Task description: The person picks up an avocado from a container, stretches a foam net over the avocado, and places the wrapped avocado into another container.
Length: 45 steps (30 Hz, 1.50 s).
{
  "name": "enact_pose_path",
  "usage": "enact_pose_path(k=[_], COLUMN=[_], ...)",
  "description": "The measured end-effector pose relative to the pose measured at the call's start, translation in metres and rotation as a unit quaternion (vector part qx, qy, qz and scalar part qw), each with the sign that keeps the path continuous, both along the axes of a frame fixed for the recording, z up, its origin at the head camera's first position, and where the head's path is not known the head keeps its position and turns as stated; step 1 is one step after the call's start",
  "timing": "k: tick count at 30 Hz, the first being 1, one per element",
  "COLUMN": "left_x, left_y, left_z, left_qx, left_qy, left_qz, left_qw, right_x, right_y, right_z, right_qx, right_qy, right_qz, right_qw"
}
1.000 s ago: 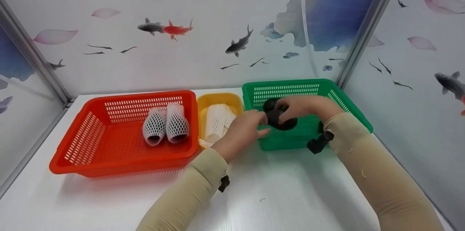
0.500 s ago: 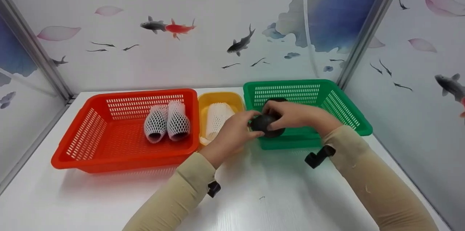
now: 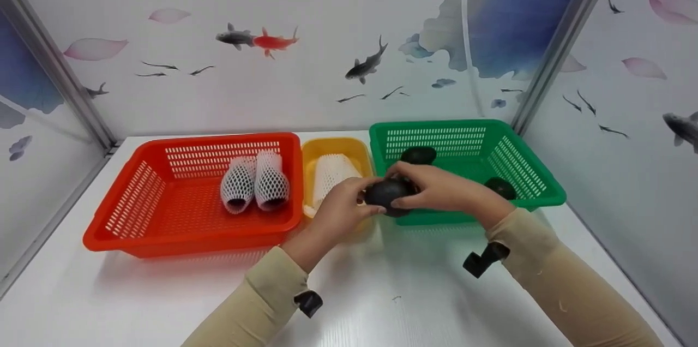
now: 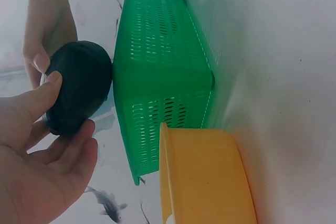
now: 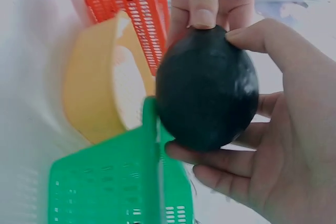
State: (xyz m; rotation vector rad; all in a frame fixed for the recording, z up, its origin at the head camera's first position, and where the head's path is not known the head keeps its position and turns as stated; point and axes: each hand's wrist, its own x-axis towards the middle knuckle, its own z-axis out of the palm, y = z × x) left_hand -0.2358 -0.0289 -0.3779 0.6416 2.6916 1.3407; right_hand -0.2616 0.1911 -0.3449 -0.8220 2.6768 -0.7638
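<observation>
A dark, smooth avocado [image 3: 390,197] is held between both hands, above the front left corner of the green basket [image 3: 469,217]. My right hand [image 3: 436,189] grips it from the right, thumb on the near side and fingers curled round the far side. From the left, my left hand [image 3: 342,202] pinches its other end, as the left wrist view shows with the thumb and fingertips on the avocado [image 4: 79,87]. Two more avocados lie in the green basket, one at the back [image 3: 419,155] and one at the right [image 3: 500,187].
A red basket [image 3: 191,240] at the left holds two dark fruits in white foam nets [image 3: 271,180]. Between the baskets stands a yellow bin [image 3: 335,144] with white foam nets [image 3: 330,172] inside. Printed panels [image 3: 305,90] wall in the white table [image 3: 360,298].
The avocado has come up and leftward out of the green basket in the right hand. The left hand has closed on its other end, and both hands have moved toward the near side.
</observation>
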Motion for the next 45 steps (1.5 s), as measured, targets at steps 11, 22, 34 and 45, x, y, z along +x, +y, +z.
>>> enact_pose_path(k=[11, 22, 34, 45], left_x=[0.004, 0.009, 0.024, 0.032], left_y=[-0.02, -0.032, -0.044, -0.052], left_z=[-0.011, -0.021, -0.03, -0.039], left_qx=[0.094, 0.174, 0.184, 0.156], left_qy=[-0.019, -0.101, -0.143, -0.142], left_qz=[0.034, 0.052, 0.049, 0.04], left_qw=[0.9948, 0.9782, 0.9711, 0.9767], right_x=[0.011, 0.03, 0.046, 0.054], right_y=[-0.002, -0.003, -0.008, -0.019], right_z=[-0.024, -0.06, -0.075, -0.083], right_qx=[-0.095, -0.278, -0.315, -0.334], right_qy=[0.084, 0.103, 0.045, -0.032], right_qz=[0.045, 0.006, -0.019, -0.058], right_qw=[0.991, 0.955, 0.948, 0.94])
